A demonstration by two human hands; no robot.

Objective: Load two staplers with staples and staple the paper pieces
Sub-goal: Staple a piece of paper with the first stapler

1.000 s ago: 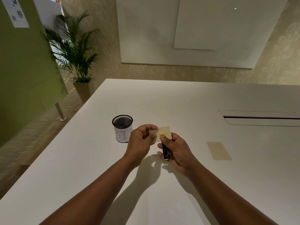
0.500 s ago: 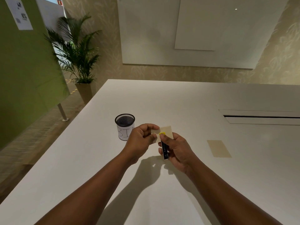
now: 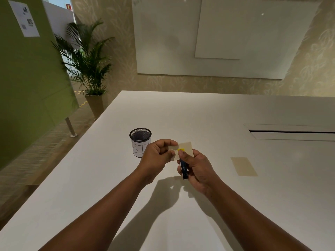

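Stapler [image 3: 184,169]: slim, dark blue, yellow-tipped

An office meeting room, by the look of it; a large white counter [image 3: 208,115] with a cable slot [image 3: 291,132]; a big whiteboard [image 3: 226,37] on patterned wallpaper; a green partition [image 3: 27,84] with a pinned notice [image 3: 24,19]; a potted palm [image 3: 87,69]; a mesh pen cup [image 3: 140,142].

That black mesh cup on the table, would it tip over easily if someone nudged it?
Probably it would slide rather than tip: the mesh cup looks squat and wide. Its open mesh suggests it is light, so a small push may shift it. On the smooth table it likely skids.
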